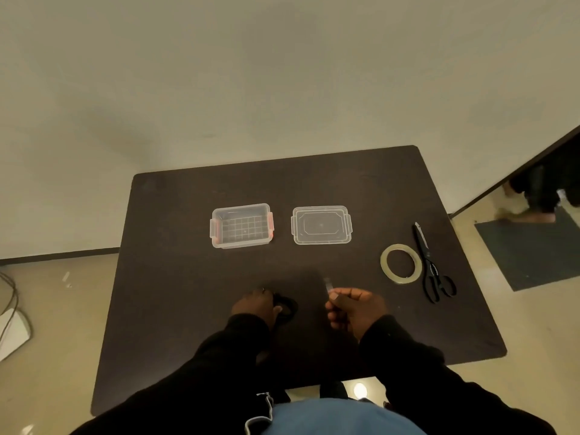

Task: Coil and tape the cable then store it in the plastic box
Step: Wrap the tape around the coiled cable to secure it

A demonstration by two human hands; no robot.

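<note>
A black cable (287,307), wound into a small coil, lies on the dark table (188,277) under the fingers of my left hand (255,307), which grips it. To its right, my right hand (354,309) pinches a short clear strip of tape (328,284) that sticks up from thumb and forefinger. The clear plastic box (241,225) with red-orange latches stands open and empty at the table's middle. Its clear lid (321,225) lies flat just right of it.
A roll of clear tape (401,262) lies at the table's right, with black scissors (430,265) shut beside it. Beyond the right edge is a floor mat (530,252), where another person's feet (527,215) stand. Cables and a white object (12,331) lie on the floor at left.
</note>
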